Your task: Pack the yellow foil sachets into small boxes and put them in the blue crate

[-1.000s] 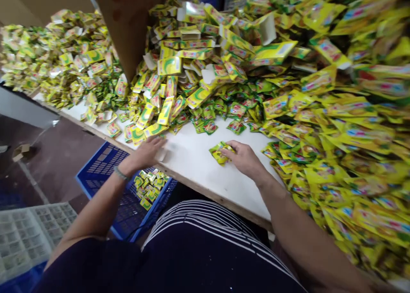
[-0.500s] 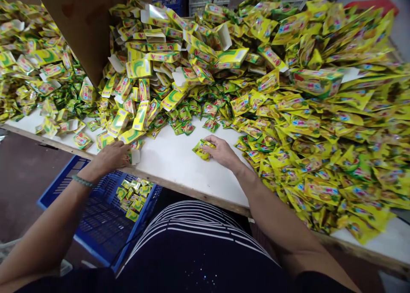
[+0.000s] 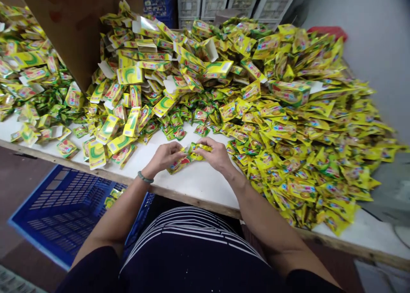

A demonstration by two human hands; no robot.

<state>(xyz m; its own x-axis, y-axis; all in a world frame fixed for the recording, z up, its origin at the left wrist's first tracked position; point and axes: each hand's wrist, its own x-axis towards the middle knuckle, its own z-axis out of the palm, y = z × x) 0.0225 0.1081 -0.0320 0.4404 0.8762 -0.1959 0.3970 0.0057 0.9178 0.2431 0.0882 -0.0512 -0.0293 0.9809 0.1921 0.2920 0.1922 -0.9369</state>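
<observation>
My left hand (image 3: 164, 158) is closed around a small yellow printed carton (image 3: 178, 165), tilted just above the white tabletop. Close on its right, my right hand (image 3: 218, 155) pinches yellow-green sachets (image 3: 196, 152) at the carton's end. Whether the sachets have entered the carton is hard to make out, and fingers cover part of both. Small green sachets (image 3: 175, 124) lie heaped beyond the hands. Yellow cartons (image 3: 106, 128), some with white flaps raised, pile up to the left. A large mound of yellow sachets (image 3: 297, 156) spreads on the right.
A blue plastic crate (image 3: 60, 199) with a few cartons inside stands below the table's wooden front edge (image 3: 192, 199). An upright brown cardboard panel (image 3: 73, 28) rises at back left. Behind the table are stacked white crates (image 3: 214, 2) and a blue crate (image 3: 156, 2).
My left hand has moved right from the loose cartons at the table edge, bringing a carton to meet the sachets in my right hand. The view has shifted slightly.
</observation>
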